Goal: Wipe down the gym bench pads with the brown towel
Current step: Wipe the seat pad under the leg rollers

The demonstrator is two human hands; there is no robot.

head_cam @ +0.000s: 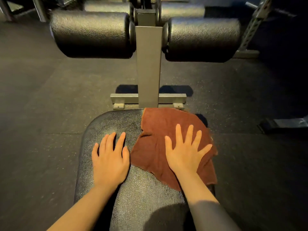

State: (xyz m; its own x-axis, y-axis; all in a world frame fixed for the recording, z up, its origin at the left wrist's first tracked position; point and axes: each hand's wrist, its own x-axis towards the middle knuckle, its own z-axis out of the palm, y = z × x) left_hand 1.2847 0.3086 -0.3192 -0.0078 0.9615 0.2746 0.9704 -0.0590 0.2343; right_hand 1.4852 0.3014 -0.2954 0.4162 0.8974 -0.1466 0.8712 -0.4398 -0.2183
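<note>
A black textured bench pad [115,124] runs from the bottom of the view up to the middle. The brown towel [158,124] lies spread over the pad's right half, its edge hanging past the right side. My right hand [185,152] presses flat on the towel with fingers spread. My left hand [110,157] rests flat on the bare pad just left of the towel, fingers straight. Beyond the pad, a grey upright post [148,64] carries two black roller pads, the left roller [90,34] and the right roller [202,40].
Dark rubber gym flooring [41,100] surrounds the bench. The post's grey base crossbar [148,98] sits on the floor just past the pad. A perforated rack upright [255,22] stands at the upper right, and a dark strap-like item [283,124] lies on the floor at right.
</note>
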